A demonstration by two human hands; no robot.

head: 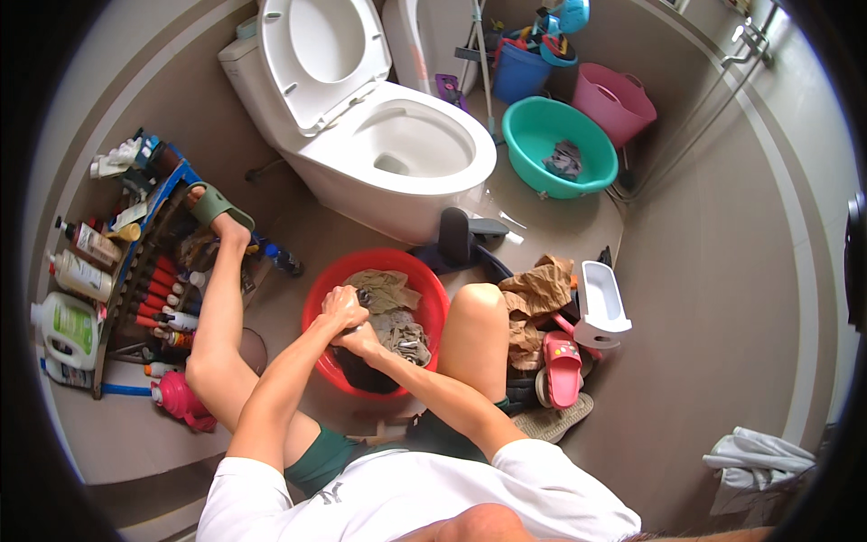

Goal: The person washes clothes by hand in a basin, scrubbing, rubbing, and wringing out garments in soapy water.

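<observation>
My left hand point(344, 307) and my right hand point(360, 339) are clenched close together over a red plastic basin point(441, 298) on the floor between my legs. Both grip a bunched dark cloth point(364, 297), of which only small bits show around the fingers. Below the hands, black fabric point(362, 372) lies in the near part of the basin; whether it joins the gripped cloth I cannot tell. A beige cloth point(389, 288) and a grey-brown patterned garment point(404, 339) lie in the basin too.
Ahead stands a toilet point(433, 179) with its lid raised. A teal basin point(518, 156) holding dark cloth is beyond it, right. At left is a rack point(139, 251) of bottles. Pink slippers point(562, 369), brown paper point(538, 288) and a white plastic holder point(603, 298) lie right of my knee.
</observation>
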